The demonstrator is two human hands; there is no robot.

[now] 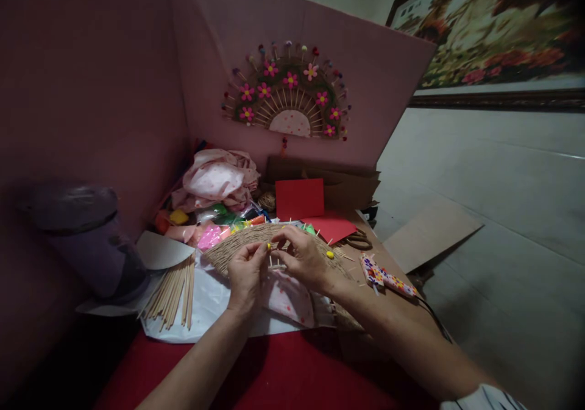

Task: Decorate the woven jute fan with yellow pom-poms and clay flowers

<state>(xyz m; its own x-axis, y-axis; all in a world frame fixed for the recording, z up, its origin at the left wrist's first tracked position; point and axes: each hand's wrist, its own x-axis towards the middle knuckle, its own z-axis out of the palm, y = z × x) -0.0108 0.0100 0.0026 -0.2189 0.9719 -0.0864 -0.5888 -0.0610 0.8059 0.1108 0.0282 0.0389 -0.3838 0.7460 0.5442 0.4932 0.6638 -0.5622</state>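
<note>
Head view: with two hands at work, I pinch one yellow ball (269, 247) tight between the thumb and forefinger of my left hand (247, 276); the fingers of my right hand (304, 261) curl close by, thumb and forefinger a little apart, and I cannot tell whether they grip anything. Beneath them is one fan (233, 245), lying over a white sheet (205, 303) on the counter (269, 367). A second yellow ball (329, 254) sits at its right side. The fan is a half-round: a broad band of brown twine, short pale stick ends poking past its upper edge, and a white, red-spotted patch (290, 297) at its middle. Around it I count two red cards (299, 198), one glue gun (386, 276), one pair of scissors (359, 239) and one twine ball (267, 201); the sticks (171, 294) to the left overlap too much to number. One wall fan (290, 122) hangs behind, bearing nine pink flowers (290, 80).
</note>
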